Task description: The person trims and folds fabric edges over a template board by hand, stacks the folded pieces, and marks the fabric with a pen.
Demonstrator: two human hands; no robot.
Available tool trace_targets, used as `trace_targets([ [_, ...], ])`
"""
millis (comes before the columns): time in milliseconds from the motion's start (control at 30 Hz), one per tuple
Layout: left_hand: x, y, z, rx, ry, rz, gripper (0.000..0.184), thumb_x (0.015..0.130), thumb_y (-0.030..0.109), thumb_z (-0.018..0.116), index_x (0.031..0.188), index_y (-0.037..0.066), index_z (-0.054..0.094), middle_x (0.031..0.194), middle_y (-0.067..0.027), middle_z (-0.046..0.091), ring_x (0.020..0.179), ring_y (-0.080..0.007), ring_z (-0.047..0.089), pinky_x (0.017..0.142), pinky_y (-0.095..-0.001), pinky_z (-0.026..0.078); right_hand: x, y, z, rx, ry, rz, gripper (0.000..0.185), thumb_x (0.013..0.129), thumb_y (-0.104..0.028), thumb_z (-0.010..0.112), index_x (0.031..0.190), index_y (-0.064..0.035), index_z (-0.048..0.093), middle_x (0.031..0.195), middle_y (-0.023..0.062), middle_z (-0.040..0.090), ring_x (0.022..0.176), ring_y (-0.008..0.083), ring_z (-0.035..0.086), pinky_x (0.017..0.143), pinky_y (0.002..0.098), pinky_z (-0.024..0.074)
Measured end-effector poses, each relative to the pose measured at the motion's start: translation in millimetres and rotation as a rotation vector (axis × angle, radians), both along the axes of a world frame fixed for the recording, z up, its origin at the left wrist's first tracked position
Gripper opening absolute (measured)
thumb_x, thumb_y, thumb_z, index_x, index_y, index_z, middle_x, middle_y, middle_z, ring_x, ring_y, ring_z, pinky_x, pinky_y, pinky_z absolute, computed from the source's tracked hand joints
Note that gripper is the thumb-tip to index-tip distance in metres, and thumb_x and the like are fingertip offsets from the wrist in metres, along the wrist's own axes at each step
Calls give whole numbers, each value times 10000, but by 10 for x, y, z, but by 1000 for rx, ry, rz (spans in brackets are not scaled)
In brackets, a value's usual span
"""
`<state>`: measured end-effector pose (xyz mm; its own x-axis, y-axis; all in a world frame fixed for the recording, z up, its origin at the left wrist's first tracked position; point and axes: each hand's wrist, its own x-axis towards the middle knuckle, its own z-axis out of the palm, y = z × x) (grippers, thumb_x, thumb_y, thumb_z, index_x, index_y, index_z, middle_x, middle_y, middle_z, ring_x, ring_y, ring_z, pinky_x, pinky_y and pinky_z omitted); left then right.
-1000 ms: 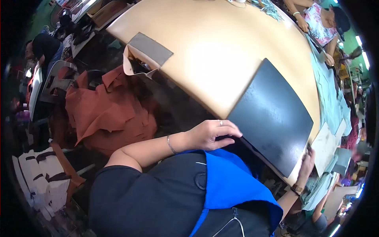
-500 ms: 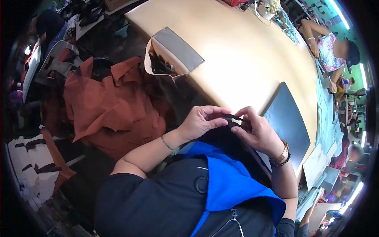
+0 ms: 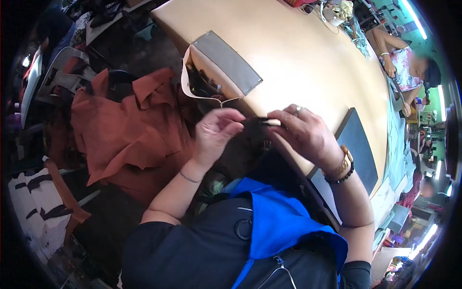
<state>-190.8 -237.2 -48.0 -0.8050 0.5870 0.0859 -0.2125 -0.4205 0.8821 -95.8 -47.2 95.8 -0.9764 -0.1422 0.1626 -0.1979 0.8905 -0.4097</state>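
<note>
A thin dark strip point(image 3: 262, 120) stretches between my two hands, over the table's near edge. My left hand point(image 3: 216, 132), a thin bracelet on its wrist, pinches one end between thumb and fingers. The other end is in the closed fingers of my right hand point(image 3: 305, 132), which wears a ring, a watch and a dark bead bracelet. Motion blurs the strip, so its details are unclear. Behind my right wrist, a flat black board point(image 3: 358, 151) lies on the pale table point(image 3: 284, 53).
A pouch with a grey flap point(image 3: 226, 62) hangs at the table edge, small tools inside. Reddish-brown sheets point(image 3: 130, 130) are heaped at left, near white bundles point(image 3: 41, 207). Light-blue material point(image 3: 397, 144) lines the far right edge, where another person point(image 3: 404, 72) holds a tool.
My right hand has left the black board and come over to my left hand. Both now hold the dark strip and have moved up and left, slightly farther apart than half a second ago.
</note>
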Motion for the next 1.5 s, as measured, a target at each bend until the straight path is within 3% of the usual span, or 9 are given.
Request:
trace_targets([
  [100,-321,-167,115,-405,557,334,337,839,187,777,1117,69,627,1037,-55,662,769,-131,660,696,-268,544,-306,97,-34,129,85,44,219,842,-122,718,1048,-85,653,825,79,593,727,256,609,654,365,510],
  [200,-499,-282,45,-778,797,240,296,821,181,769,1079,103,648,1014,-60,644,806,-209,669,704,-322,554,-670,144,-82,167,42,153,233,893,-154,635,1115,-84,628,890,105,599,791,295,614,698,396,514],
  [300,-494,-312,-69,-647,1034,298,227,815,142,747,1026,120,667,990,-49,642,841,-243,664,724,-363,554,-997,47,-226,280,46,287,205,875,-111,593,1072,-55,603,879,129,604,828,321,644,717,425,537],
  [533,-477,-287,-224,-561,1039,350,165,829,76,711,988,103,673,955,-68,633,874,-268,641,752,-372,538,-1459,-300,-462,468,-265,464,145,864,-133,589,897,-18,671,943,151,638,937,311,649,801,415,546],
  [733,-465,-256,-263,-530,981,346,160,824,41,714,972,90,678,952,-96,622,866,-280,631,752,-384,531,-1522,-341,-519,506,-264,435,167,863,-140,588,851,-2,682,910,144,658,918,309,668,782,421,559],
  [933,-468,-249,-249,-495,978,346,176,817,19,718,984,62,679,970,-106,617,856,-283,633,749,-379,532,-1537,-342,-644,791,-56,621,180,852,-203,606,753,-94,710,825,37,682,874,212,680,752,344,552],
  [1067,-467,-258,-320,-520,981,375,169,819,-6,709,980,33,672,994,-129,613,866,-293,636,748,-382,534,-1487,-499,-686,937,56,671,144,808,-257,653,682,-218,712,712,-62,673,786,137,659,690,317,470],
  [1200,-476,-286,-430,-538,994,376,182,827,-13,699,1001,21,656,1046,-149,612,930,-313,628,791,-388,530,-1495,-706,-731,1007,-112,577,134,812,-237,655,696,-222,721,718,-49,689,752,157,677,664,324,477],
  [1500,-481,-385,-452,-549,1059,437,166,835,-4,693,994,27,653,1064,-153,629,959,-325,625,843,-398,519,-1401,-634,-714,513,-224,326,166,835,-156,613,727,-103,727,752,100,711,749,263,722,672,377,582],
])
